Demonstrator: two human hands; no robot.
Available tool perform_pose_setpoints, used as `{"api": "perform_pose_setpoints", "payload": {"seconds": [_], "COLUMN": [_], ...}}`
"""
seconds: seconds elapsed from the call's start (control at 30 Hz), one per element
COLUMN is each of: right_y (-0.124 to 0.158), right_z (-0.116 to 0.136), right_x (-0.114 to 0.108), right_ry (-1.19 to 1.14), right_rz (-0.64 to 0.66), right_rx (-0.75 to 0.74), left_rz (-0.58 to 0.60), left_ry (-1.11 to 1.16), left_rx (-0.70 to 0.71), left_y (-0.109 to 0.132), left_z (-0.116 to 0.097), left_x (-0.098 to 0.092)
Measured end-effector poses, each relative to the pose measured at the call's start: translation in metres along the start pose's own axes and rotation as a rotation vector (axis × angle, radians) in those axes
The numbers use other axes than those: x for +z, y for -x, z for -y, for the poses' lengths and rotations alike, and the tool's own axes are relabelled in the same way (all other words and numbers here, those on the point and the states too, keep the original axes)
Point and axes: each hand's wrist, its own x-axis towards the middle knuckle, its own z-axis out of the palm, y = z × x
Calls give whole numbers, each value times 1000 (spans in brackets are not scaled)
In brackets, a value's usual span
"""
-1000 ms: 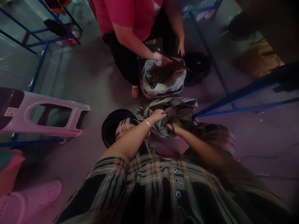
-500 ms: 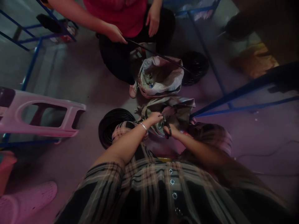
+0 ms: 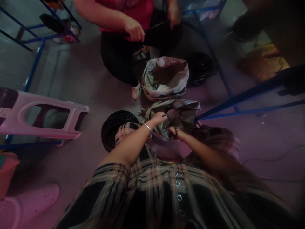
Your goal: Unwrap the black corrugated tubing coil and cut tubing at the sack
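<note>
Crumpled sack (image 3: 176, 116) on the floor right in front of the person, olive-grey and plastic-looking, all bunched up under both hands. Going left to right: at the far edge there's an orange tub (image 3: 7, 171) with a pink slipper (image 3: 28, 205) below it, then a pink plastic stool (image 3: 40, 114) lying on its side. Next comes a black coil (image 3: 113, 130) of tubing or cable, tucked right by the sleeve of the person's plaid shirt (image 3: 152, 187).

The left hand (image 3: 157, 118), with a metal bangle (image 3: 147, 127) on the wrist, is curled over the top of the sack, gripping a fold. The right hand (image 3: 172, 132) is curled in close beside it, with a small dark loop (image 3: 175, 131) at the fingers, but it's too small to tell what that is or whether it's really pinched.

Just past the sack sits an open bag (image 3: 165, 78), with a co-worker's hand (image 3: 133, 29) well apart from it, up by a pink top. To its right is a second black coil (image 3: 200, 70), then a blue metal rack (image 3: 250, 95).
</note>
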Motion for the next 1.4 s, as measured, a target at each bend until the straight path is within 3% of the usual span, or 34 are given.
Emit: {"api": "perform_pose_setpoints", "payload": {"seconds": [0.43,0.67,0.9,1.13,1.4], "right_y": [2,-3,7,-6,-21], "right_z": [2,-6,-1,-5,-10], "right_x": [-2,7,8,2,-12], "right_ry": [106,23,63,1,270], "right_rz": [-68,-125,-136,-22,-56], "right_rx": [-146,-74,-136,2,-173], "left_rz": [52,65,74,24,21], "left_ry": [11,10,-14,-13,113], "left_rx": [19,18,-8,13,64], "left_y": [5,3,0,-3,1], "left_z": [-6,-4,0,0,3], "left_x": [0,3,4,-2,0]}}
